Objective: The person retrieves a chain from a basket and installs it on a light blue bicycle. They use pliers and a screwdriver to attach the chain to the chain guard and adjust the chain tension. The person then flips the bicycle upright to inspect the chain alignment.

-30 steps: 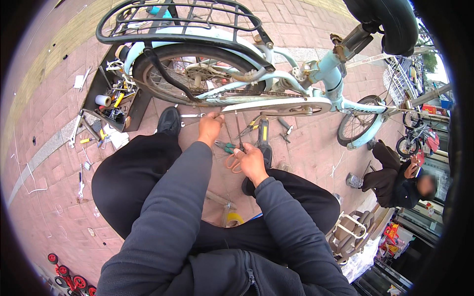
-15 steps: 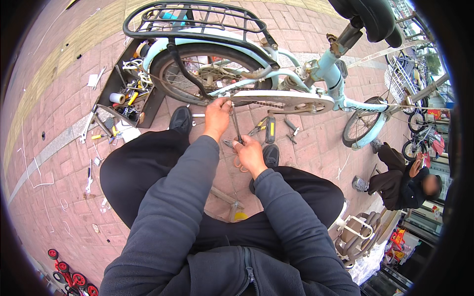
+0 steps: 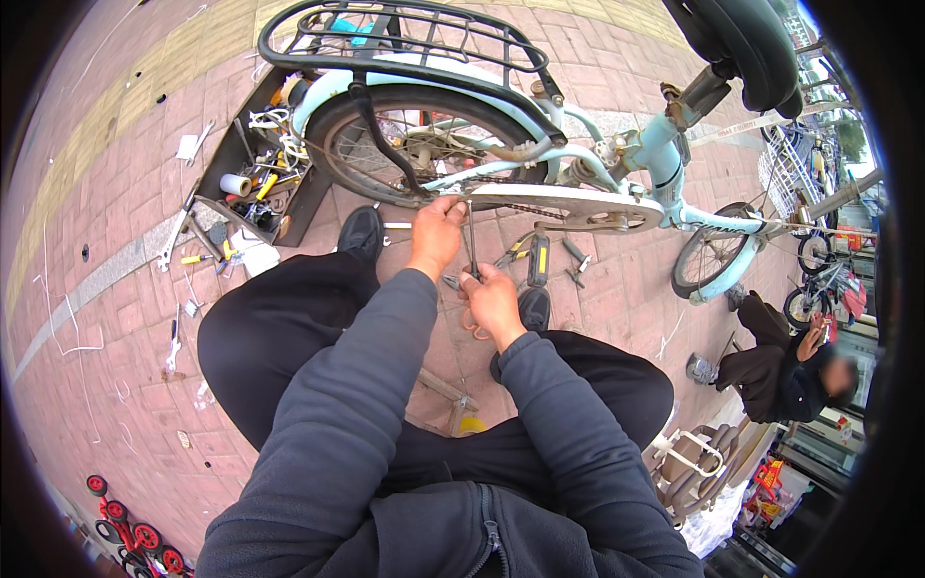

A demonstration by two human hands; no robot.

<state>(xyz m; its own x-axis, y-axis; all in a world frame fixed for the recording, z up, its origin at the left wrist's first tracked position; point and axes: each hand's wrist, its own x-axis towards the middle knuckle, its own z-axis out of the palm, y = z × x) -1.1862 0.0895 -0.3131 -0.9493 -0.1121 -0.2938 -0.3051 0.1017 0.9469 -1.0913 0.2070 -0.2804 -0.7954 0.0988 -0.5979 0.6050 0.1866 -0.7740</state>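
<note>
A light blue bicycle (image 3: 659, 154) stands across the space in front of me. My left hand (image 3: 438, 233) has thumb and fingers pinched at the rear end of its white chain guard (image 3: 559, 200), beside the rear wheel (image 3: 332, 159). Whatever small part those fingers grip is hidden. My right hand (image 3: 492, 303) is closed round the handle of a screwdriver (image 3: 472, 241). Its thin shaft points up to the guard's end, close to my left fingertips; the tip's contact cannot be made out. Below the guard hangs a pedal (image 3: 539, 260).
An open toolbox (image 3: 306, 207) full of tools is left of the wheel. Pliers (image 3: 514, 252) and orange-handled scissors (image 3: 472, 326) lie by my right shoe. Wrenches (image 3: 173, 236) are on the paving at left. A seated person (image 3: 795, 361) is at far right.
The bicycle and both hands appear slightly further right in the picture, along with much of the nearby ground. The hold of each hand looks the same.
</note>
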